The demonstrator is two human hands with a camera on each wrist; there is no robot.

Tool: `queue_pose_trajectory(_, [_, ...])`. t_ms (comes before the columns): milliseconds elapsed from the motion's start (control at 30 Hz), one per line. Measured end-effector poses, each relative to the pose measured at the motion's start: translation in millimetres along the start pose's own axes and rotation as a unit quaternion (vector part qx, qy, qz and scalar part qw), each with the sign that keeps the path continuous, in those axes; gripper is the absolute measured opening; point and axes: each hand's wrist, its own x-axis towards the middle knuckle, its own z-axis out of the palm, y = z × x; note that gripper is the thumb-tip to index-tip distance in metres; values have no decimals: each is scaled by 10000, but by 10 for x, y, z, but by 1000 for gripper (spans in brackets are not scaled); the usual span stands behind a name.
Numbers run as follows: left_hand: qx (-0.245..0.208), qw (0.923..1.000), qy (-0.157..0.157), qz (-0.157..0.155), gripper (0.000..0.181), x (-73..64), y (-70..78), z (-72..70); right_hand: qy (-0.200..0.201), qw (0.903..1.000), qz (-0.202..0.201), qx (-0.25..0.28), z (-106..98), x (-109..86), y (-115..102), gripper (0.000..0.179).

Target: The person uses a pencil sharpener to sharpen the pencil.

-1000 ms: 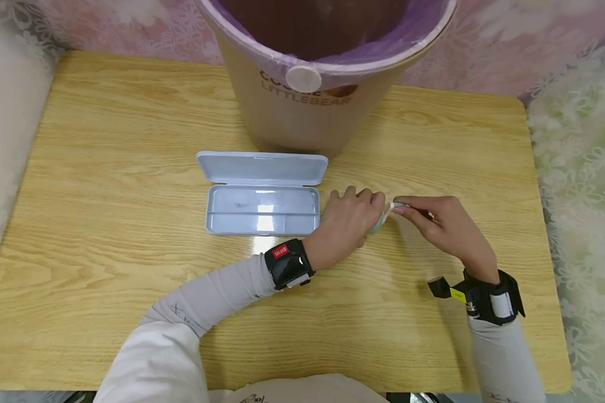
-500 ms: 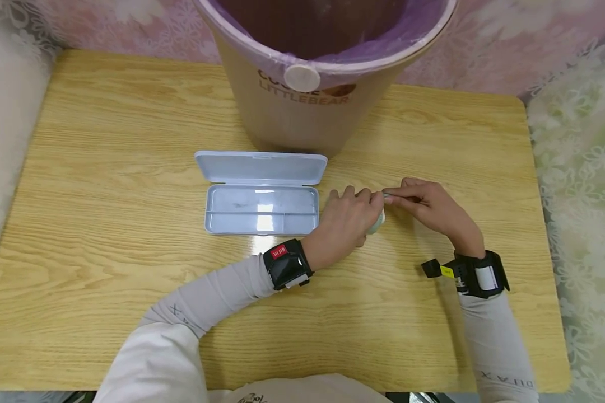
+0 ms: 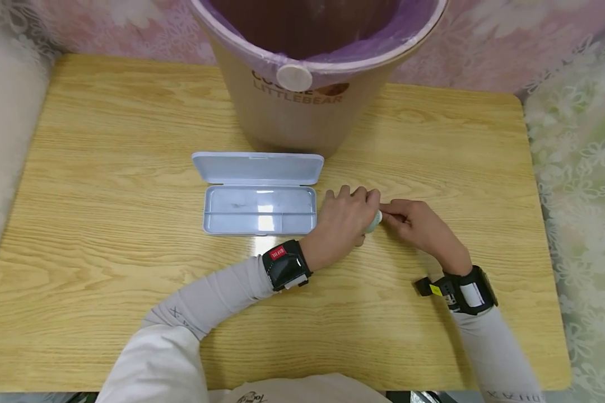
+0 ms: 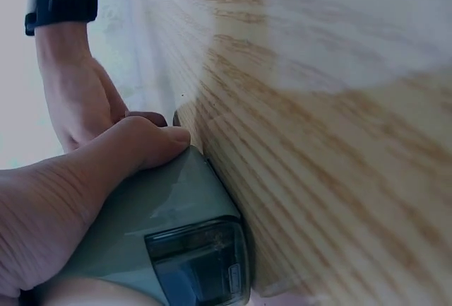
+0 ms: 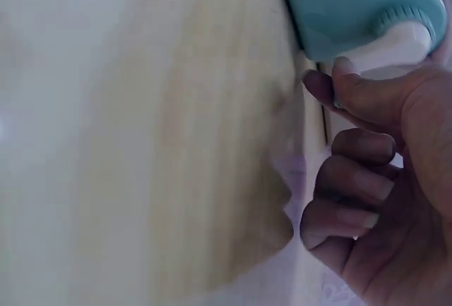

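Observation:
A teal crank pencil sharpener (image 5: 332,20) stands on the table under my left hand (image 3: 340,224), which grips its body from above and hides most of it in the head view. Its dark see-through window (image 4: 201,263) shows in the left wrist view. On the sharpener's end sits a white crank arm (image 5: 399,46). My right hand (image 3: 420,232) pinches the crank's small knob between thumb and forefinger; the knob is mostly covered by the fingertips. The other fingers of that hand are curled below. Whether a pencil is in the sharpener is hidden.
Left of my left hand lies a pale blue pencil case (image 3: 242,201), lid up, with divided compartments. Behind it a tall beige bin (image 3: 292,120) lined with a purple bag stands on the wooden table (image 3: 121,140). Floral cloth hangs around the table.
My right hand has swung the crank round, first up and leftward, then down towards me. The left hand has stayed in place on the pencil sharpener.

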Motion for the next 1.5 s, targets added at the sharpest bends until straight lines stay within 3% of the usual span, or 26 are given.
queue_pose_trajectory(167, [-58,9999,-138,-55,53,-2,13,-4,86,9998,-160,-102,99,-121,-76,12])
queue_pose_trajectory(433, [26,9999,-162,-46,55,5,2,-11,381,9986,-352,81,197,-334,-173,10])
queue_pose_trajectory(733, [47,9998,-196,-42,54,26,-1,-16,605,9944,-867,-6,62,-477,-271,20])
queue_pose_trajectory(1100, [-17,9997,-251,67,55,8,-26,-14,577,9898,-1282,-248,-198,-399,-392,21])
queue_pose_trajectory(1333, [-51,9997,-171,171,56,18,-31,1,945,9844,-1377,-554,-308,-348,-433,20])
queue_pose_trajectory(1500, [-3,9997,-22,223,53,15,-28,9,1151,9806,-1518,-463,-374,-262,-387,20])
